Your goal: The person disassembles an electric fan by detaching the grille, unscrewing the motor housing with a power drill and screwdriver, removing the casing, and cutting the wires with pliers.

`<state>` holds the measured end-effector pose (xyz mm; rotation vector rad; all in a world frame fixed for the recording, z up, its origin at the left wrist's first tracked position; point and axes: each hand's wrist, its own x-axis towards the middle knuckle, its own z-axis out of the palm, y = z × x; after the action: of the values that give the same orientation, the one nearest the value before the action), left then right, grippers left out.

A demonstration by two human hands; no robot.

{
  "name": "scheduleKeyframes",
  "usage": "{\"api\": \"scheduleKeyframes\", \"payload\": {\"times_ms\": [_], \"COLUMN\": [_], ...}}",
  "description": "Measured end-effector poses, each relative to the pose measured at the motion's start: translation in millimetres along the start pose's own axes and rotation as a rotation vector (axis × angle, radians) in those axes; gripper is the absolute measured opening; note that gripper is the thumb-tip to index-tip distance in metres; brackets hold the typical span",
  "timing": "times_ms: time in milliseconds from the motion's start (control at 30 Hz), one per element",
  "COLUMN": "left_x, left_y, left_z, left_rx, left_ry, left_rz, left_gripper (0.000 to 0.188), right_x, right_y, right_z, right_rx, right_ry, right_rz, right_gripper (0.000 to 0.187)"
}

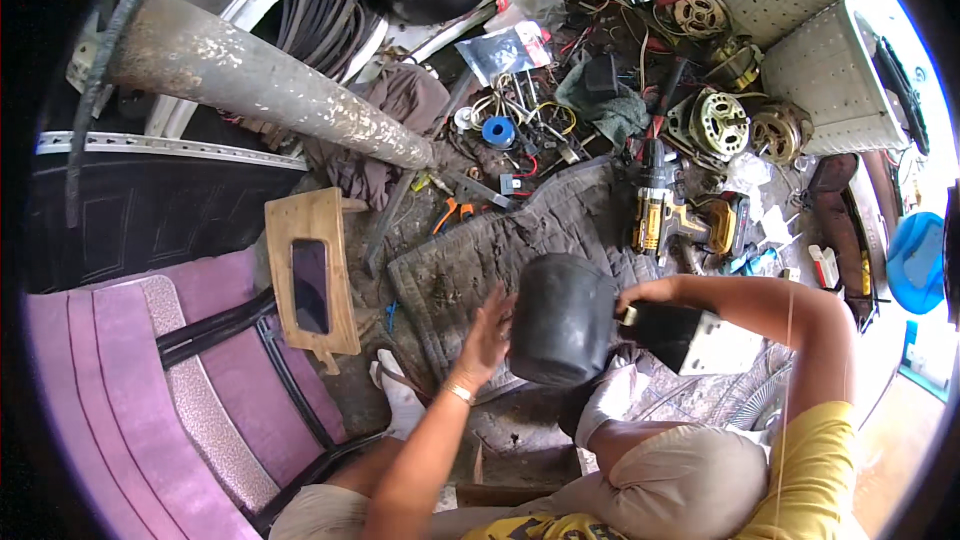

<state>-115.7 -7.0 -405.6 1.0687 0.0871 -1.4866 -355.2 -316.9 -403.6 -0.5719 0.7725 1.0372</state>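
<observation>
In front of me is a black, rounded, bucket-shaped plastic housing (563, 320), tilted above the dirty cloth mat. A black box-like part with a pale face (690, 338) sits to its right, under my right forearm; I cannot tell whether the two are joined. My right hand (648, 294) is closed at the housing's right side, its fingers partly hidden. My left hand (484, 338) is at the housing's left side with fingers stretched and apart, slightly blurred; whether it touches the wall is unclear.
A yellow-black cordless drill (660, 220) lies on the grey mat (450, 290). Beyond are orange-handled pliers (452, 212), a blue spool (498, 132), wires and several motors (722, 124). A phone (311, 285) rests on a wooden board (285, 230) beside a purple seat (230, 380). A thick pipe (270, 75) slants overhead left.
</observation>
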Motion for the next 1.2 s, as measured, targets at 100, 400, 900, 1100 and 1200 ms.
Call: {"api": "scheduleKeyframes", "payload": {"times_ms": [100, 400, 900, 1100, 1200], "left_x": [-2, 32, 58, 50, 51], "left_y": [-24, 15, 52, 68, 69], "left_z": [28, 162, 200, 222, 233], "left_rx": [-0.452, 0.794, 1.066, 1.222, 1.347], "left_ry": [0.074, 0.268, -0.031, -0.037, 0.058], "left_rz": [-0.040, 0.721, 0.957, 0.833, 0.965], "left_gripper": [0.083, 0.071, 0.058, 0.066, 0.059], "right_x": [33, -4, -88, -95, -138], "right_y": [-21, 11, -37, -13, -28], "right_z": [-5, -62, -101, -93, -70], "right_rx": [-0.292, -0.711, -1.599, -1.549, -1.398], "right_ry": [-0.062, 0.210, 1.170, 1.321, 1.405], "right_rz": [-0.054, -0.292, -0.276, -0.478, -0.630], "right_gripper": [0.050, 0.049, 0.157, 0.121, 0.104]}}
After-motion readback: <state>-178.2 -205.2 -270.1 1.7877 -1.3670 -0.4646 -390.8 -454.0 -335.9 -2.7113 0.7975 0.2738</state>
